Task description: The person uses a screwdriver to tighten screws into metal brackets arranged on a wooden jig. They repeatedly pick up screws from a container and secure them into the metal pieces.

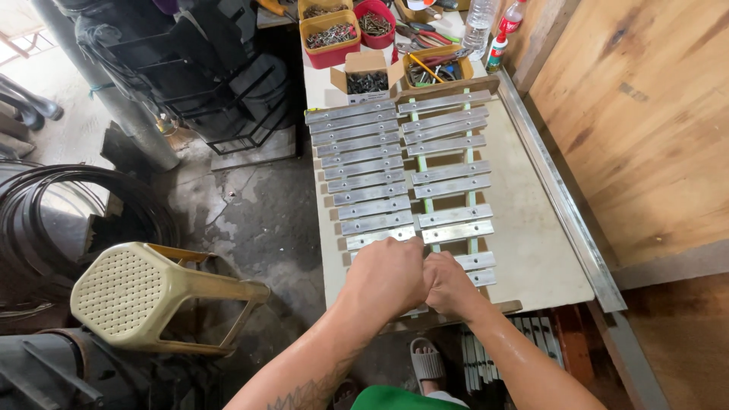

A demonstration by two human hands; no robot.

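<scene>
Two columns of flat silver metal bars (364, 163) lie across a pale workbench (531, 243). The right column (449, 144) rests on two thin green rails (471, 193). My left hand (386, 277) is closed in a fist at the near end of the bars, knuckles up. My right hand (449, 285) presses against it, also closed, over the nearest bars (478, 262). What the fingers hold is hidden under the hands.
Red and yellow bins of screws (332, 34), an open cardboard box of fasteners (367, 80), pliers and bottles (480, 23) stand at the far end. A beige plastic stool (133, 292) lies tipped at left. A plywood wall (645, 114) is at right.
</scene>
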